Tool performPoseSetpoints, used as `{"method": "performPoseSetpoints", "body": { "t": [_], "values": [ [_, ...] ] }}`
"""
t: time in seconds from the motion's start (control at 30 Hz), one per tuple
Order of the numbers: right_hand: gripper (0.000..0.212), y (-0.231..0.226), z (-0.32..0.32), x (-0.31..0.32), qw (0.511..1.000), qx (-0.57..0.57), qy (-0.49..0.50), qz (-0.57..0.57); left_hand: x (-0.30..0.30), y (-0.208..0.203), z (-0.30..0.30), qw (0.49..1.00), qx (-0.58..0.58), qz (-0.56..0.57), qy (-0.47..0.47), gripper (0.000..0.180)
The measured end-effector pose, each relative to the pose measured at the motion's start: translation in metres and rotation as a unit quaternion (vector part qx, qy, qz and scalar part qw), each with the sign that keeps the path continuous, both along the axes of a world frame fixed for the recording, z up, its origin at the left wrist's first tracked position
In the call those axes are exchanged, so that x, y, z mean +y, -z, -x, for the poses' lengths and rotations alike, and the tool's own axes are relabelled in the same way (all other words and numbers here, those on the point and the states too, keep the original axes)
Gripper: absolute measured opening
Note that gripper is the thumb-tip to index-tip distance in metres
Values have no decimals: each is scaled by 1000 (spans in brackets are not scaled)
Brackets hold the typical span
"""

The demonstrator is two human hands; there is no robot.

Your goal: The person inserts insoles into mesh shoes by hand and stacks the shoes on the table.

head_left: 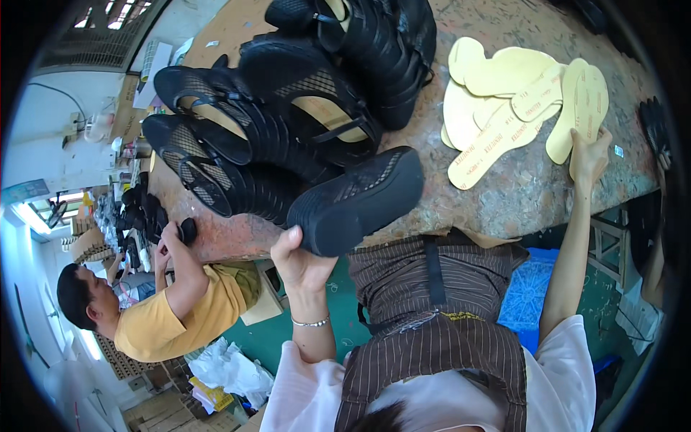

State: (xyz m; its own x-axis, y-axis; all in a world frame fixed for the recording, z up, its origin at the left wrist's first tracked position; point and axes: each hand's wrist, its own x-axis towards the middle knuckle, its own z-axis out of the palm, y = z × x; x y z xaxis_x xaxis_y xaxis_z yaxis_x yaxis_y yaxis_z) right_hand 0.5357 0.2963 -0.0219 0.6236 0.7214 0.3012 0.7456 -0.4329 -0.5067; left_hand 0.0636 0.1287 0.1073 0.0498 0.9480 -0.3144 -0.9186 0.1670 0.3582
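Note:
My left hand (302,266) is closed round the heel end of a black shoe (360,205), which is tipped on its side with the dark sole facing me. At the right, my right hand (592,155) grips the lower end of pale yellow insoles (580,101), pinched between thumb and fingers. Beside it lies a loose pile of more insoles (497,137), some with reddish printing. Behind the held shoe, several black mesh shoes (309,108) with straps are heaped together, and pale insoles show inside some of them.
The worn, stained worktable (461,209) curves round in front of me. On the left a co-worker in a yellow shirt (180,317) handles a dark shoe (188,230). A blue crate (531,291) stands below the table at right; white plastic bags (230,374) lie at lower left.

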Motion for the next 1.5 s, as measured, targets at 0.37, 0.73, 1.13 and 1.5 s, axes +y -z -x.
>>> {"method": "performPoseSetpoints", "body": {
  "t": [0.37,0.73,1.13,1.5],
  "values": [
    [80,-8,8,-8,997,46,-20,-55,-15,14,-17,851,472,-178,145,46],
    [50,-76,162,-90,885,321,-327,82,-6,28,-37,502,833,-165,161,36],
    [85,-50,234,-116,760,474,-380,230,61,93,-71,608,760,140,181,53],
    [82,-35,256,-121,818,425,-368,119,55,115,-87,714,698,54,-22,34]
  ]
}}
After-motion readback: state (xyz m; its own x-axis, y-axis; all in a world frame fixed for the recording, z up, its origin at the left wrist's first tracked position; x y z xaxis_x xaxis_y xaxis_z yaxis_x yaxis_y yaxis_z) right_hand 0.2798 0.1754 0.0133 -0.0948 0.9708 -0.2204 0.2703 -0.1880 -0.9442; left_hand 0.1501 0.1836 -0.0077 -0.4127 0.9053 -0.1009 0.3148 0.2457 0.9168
